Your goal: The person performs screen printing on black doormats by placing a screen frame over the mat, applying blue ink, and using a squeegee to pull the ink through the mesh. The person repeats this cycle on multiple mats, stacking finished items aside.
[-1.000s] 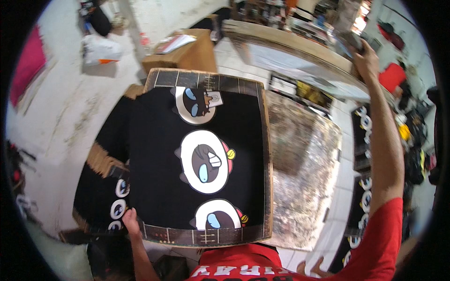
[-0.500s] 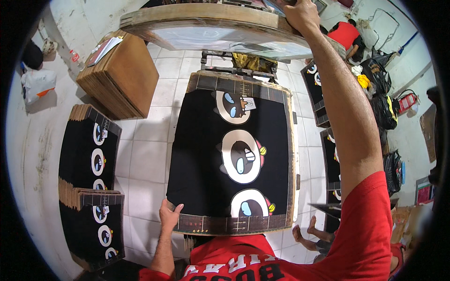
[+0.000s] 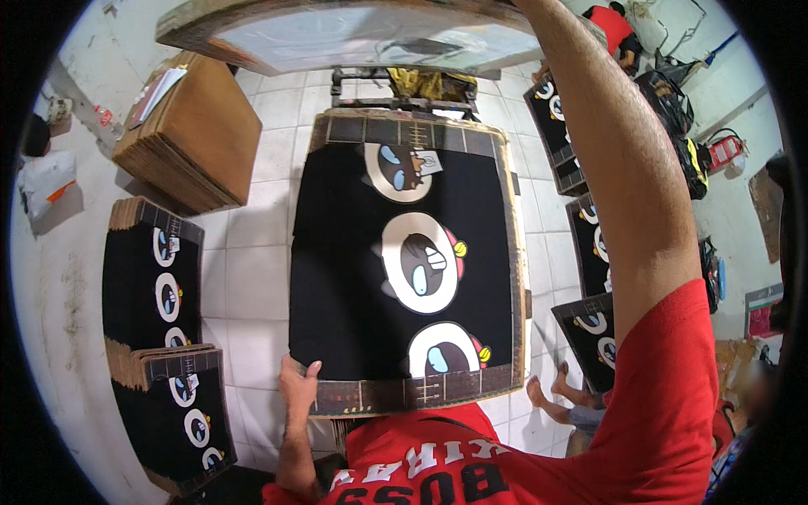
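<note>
A board (image 3: 332,397) with a dark ruled border lies in front of me, with black fabric (image 3: 337,244) spread over it. Three round cartoon faces (image 3: 421,263) run down the fabric. At the board's near left corner, my left hand (image 3: 299,383) is closed on the edge, thumb on top and fingers hidden beneath. Beyond the far end, a wooden-framed printing screen (image 3: 337,46) stands raised and tilted. My right arm stretches up toward the screen's right end. The right hand itself lies outside the view.
A tall stack of brown boards (image 3: 210,126) stands at left, papers on top. Below it are stacked boards with the same black fabric (image 3: 139,286); similar ones (image 3: 585,324) lie at right. Bare feet (image 3: 543,391) of one person show at right, and another person in red (image 3: 610,29) bends at far right.
The screen has shifted up and left in view, and my right hand has gone past the upper edge. My left hand keeps its hold on the board's corner. Another fabric-covered board shows at right.
</note>
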`<state>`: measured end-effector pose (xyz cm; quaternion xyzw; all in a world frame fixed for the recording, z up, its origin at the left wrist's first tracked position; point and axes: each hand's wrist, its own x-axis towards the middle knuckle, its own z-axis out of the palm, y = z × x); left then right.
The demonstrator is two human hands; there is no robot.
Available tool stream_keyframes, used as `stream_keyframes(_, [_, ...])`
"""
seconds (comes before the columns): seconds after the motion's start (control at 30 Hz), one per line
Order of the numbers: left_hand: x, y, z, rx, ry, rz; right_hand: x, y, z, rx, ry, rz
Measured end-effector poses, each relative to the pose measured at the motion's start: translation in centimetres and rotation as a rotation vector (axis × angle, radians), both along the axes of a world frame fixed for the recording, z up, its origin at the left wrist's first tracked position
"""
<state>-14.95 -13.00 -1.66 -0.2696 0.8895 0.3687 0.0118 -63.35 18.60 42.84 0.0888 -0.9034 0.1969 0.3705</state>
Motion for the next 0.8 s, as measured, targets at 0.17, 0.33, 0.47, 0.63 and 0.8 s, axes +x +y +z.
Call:
stream_keyframes(0.17, [-0.1, -1.3, -0.2, 0.049, -0.057, 0.002, -1.1, 0.9, 0.7, -0.048, -0.047, 0.058])
stream_keyframes(0.33, [-0.2, -0.3, -0.7, -0.019, -0.093, 0.002, -2.2, 0.3, 0.7, 0.04, 0.105, 0.086])
stream_keyframes(0.47, [0.3, -0.2, -1.9, -0.026, -0.05, -0.004, -2.8, 0.8, 0.8, 0.035, 0.097, 0.107])
stream_keyframes(0.63, [-0.4, -3.5, -1.5, 0.375, -0.112, 0.106, -2.9, 2.1, 0.9, 0.001, 0.052, 0.104])
stream_keyframes(0.8, [-5.4, 5.0, 0.1, -0.392, 0.244, -0.169, -1.7, 1.5, 1.4, -0.02, -0.025, 0.057])
